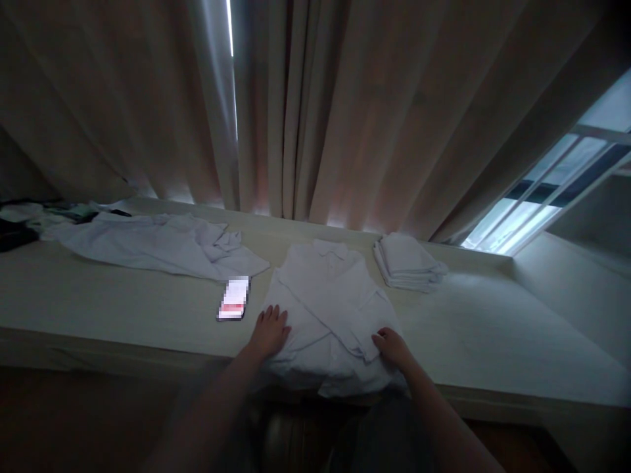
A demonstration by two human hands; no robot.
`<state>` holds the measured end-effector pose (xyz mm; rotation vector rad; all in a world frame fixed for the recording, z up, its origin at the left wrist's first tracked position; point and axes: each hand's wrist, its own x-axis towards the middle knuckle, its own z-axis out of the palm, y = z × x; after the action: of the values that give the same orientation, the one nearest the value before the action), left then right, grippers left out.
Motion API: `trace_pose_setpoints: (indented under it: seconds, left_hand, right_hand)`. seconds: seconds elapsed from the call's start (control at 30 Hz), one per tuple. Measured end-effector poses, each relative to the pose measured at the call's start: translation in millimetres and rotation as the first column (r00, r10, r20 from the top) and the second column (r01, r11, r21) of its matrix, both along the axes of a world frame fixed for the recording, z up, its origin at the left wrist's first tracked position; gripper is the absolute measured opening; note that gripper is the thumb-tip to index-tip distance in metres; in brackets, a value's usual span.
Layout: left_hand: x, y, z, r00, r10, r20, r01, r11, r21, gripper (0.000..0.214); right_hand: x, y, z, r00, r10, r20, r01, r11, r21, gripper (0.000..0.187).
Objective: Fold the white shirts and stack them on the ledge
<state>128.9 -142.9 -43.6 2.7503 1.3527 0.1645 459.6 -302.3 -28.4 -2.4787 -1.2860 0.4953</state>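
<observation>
A white collared shirt (328, 295) lies front up before me on a pale ledge, collar away from me. Its sleeves are laid across the front, and the lower hem droops at the ledge's near edge. My left hand (271, 332) rests on the shirt's left side with its fingers spread. On the opposite side, near the end of a sleeve, my right hand (392, 346) has its fingers curled in against the cloth, seemingly pinching it; the fingertips are dim and partly hidden.
Left of the shirt lies a lit phone (234, 299), screen blurred out. Behind it another white garment (162, 243) is spread loosely, with dark and light clothes (44, 220) farther left. A folded white stack (409, 263) stands at right. Curtains (394, 118) hang behind the ledge (493, 328).
</observation>
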Motion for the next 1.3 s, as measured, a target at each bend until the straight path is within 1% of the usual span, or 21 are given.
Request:
trace_pose_setpoints:
  seconds: [0.07, 0.13, 0.2, 0.27, 0.33, 0.4, 0.53, 0.63, 0.8, 0.9, 1.03, 1.17, 1.3]
  left_hand:
    - [3.6, 0.6, 2.8, 1.000, 0.018, 0.010, -0.018, 1.000, 0.010, 0.049]
    - [9.1, 0.8, 6.5, 1.000, 0.022, 0.015, -0.022, 0.999, 0.023, 0.051]
    - [14.9, 0.4, 9.3, 1.000, 0.009, 0.013, -0.010, 0.999, 0.033, 0.054]
    - [19.9, -0.5, 9.7, 1.000, -0.008, 0.006, 0.008, 1.000, 0.028, 0.057]
    - [22.9, -1.7, 7.5, 0.999, -0.033, -0.010, 0.033, 0.999, 0.009, 0.060]
    - [23.9, -3.0, 3.5, 0.998, -0.057, -0.029, 0.057, 0.998, -0.010, 0.061]
    - [22.8, -4.1, -3.7, 0.996, -0.088, -0.030, 0.089, 0.996, 0.029, 0.060]
    - [24.0, -2.5, -5.1, 0.995, -0.098, -0.028, 0.100, 0.993, 0.066, 0.060]
    - [27.1, 1.3, -0.7, 0.994, -0.101, -0.035, 0.103, 0.993, 0.053, 0.059]
    - [28.5, 2.6, 4.8, 0.994, -0.098, -0.039, 0.098, 0.995, 0.012, 0.059]
    - [35.7, 0.1, 10.6, 0.996, -0.062, -0.066, 0.060, 0.998, -0.025, 0.060]
    - [44.5, -8.5, 8.0, 0.995, -0.085, -0.060, 0.083, 0.996, -0.043, 0.060]
    - [46.7, -15.3, 1.9, 0.994, -0.098, -0.056, 0.098, 0.995, -0.011, 0.059]
  right_hand:
    - [-3.0, 2.9, 1.3, 0.992, -0.011, 0.125, 0.012, 1.000, -0.008, 0.037]
    - [-9.6, 11.9, 4.0, 0.953, 0.002, 0.303, -0.014, 0.999, 0.036, 0.042]
    - [-19.0, 24.7, 4.8, 0.897, 0.075, 0.435, -0.125, 0.988, 0.089, 0.045]
    - [-29.7, 38.2, 1.1, 0.850, 0.204, 0.485, -0.278, 0.957, 0.085, 0.051]
    - [-39.8, 49.5, -7.5, 0.812, 0.328, 0.483, -0.393, 0.919, 0.037, 0.057]
    - [-47.8, 56.8, -19.3, 0.801, 0.388, 0.456, -0.431, 0.902, -0.010, 0.060]
    - [-54.2, 60.3, -40.3, 0.808, 0.409, 0.424, -0.431, 0.901, -0.047, 0.060]
    - [-54.0, 59.5, -45.8, 0.807, 0.397, 0.437, -0.426, 0.904, -0.035, 0.060]
    - [-54.7, 60.4, -38.9, 0.817, 0.406, 0.408, -0.425, 0.904, -0.048, 0.061]
    - [-55.8, 61.0, -29.4, 0.830, 0.422, 0.365, -0.428, 0.901, -0.068, 0.061]
    - [-58.5, 58.4, -16.5, 0.839, 0.441, 0.320, -0.441, 0.894, -0.074, 0.062]
    - [-63.1, 50.7, -13.5, 0.829, 0.469, 0.304, -0.472, 0.879, -0.070, 0.060]
    - [-66.6, 44.3, -18.0, 0.829, 0.448, 0.334, -0.458, 0.887, -0.054, 0.059]
